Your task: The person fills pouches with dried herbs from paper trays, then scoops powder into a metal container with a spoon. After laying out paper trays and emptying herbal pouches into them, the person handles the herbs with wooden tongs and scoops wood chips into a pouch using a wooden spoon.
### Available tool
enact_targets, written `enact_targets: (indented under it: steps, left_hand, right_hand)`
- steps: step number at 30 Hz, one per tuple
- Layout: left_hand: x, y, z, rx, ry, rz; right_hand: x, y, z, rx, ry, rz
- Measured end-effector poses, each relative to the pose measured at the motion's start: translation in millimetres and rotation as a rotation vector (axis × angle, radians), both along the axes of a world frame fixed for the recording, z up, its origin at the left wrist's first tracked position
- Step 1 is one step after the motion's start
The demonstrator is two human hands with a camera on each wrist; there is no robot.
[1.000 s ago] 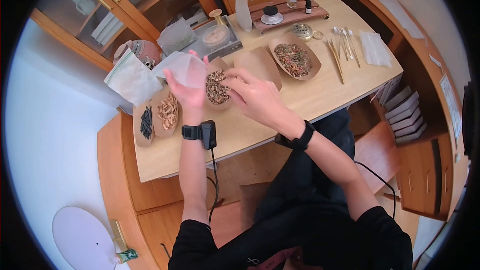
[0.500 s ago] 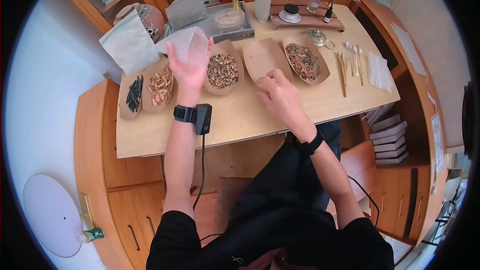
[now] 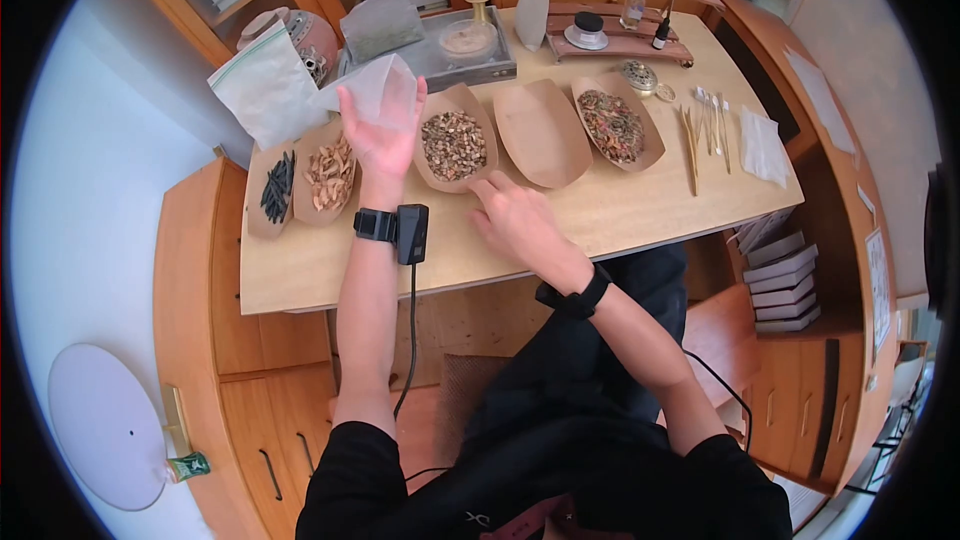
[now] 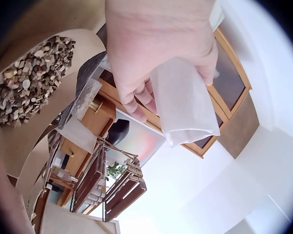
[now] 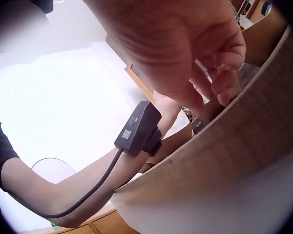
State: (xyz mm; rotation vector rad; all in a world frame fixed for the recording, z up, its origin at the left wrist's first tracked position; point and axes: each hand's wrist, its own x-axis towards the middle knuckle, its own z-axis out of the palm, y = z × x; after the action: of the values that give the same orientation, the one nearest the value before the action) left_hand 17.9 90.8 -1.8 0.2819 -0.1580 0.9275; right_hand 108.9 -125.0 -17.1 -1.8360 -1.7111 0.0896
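Observation:
In the head view my left hand holds up a translucent white pouch. The left wrist view shows the pouch between the thumb and the fingers, its mouth pointing away from the palm. My right hand is at the near rim of a brown paper tray of chopped brown-and-white dried pieces. Its fingers are loosely curled right at the tray wall in the right wrist view, with nothing seen between them.
Left stand paper trays of dark sticks and tan slices. Right of the chopped pieces are a bare paper tray and one of colourful dried mix. A zip bag, grey tray, tweezers and wooden rack surround them.
My right hand has left the chopped pieces, passed by the near end of the bare tray, then moved left to the chopped pieces' tray rim. The left hand keeps holding the pouch.

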Motion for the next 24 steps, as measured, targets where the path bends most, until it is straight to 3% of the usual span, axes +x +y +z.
enact_targets:
  steps: [5, 9, 13, 17, 24]
  left_hand:
    - [-0.7, 0.2, 1.7, -0.006, 0.035, 0.064]
    - [-1.7, 1.7, 1.4, 0.029, 0.022, 0.065]
    - [-2.2, -2.5, 3.7, 0.024, 0.038, 0.077]
    - [-1.6, -4.0, 5.9, 0.038, 0.043, 0.077]
    - [0.2, -3.0, 3.2, 0.068, 0.069, 0.092]
  right_hand:
    - [5.8, -30.1, 5.5, 0.037, 0.079, 0.048]
    - [11.1, -63.3, 11.1, -0.071, 0.115, 0.053]
    - [11.1, -84.2, 8.6, -0.083, 0.118, -0.061]
    - [7.3, -79.8, 2.6, 0.059, 0.051, -0.187]
    - [-10.1, -55.9, -16.7, 0.095, 0.03, -0.258]
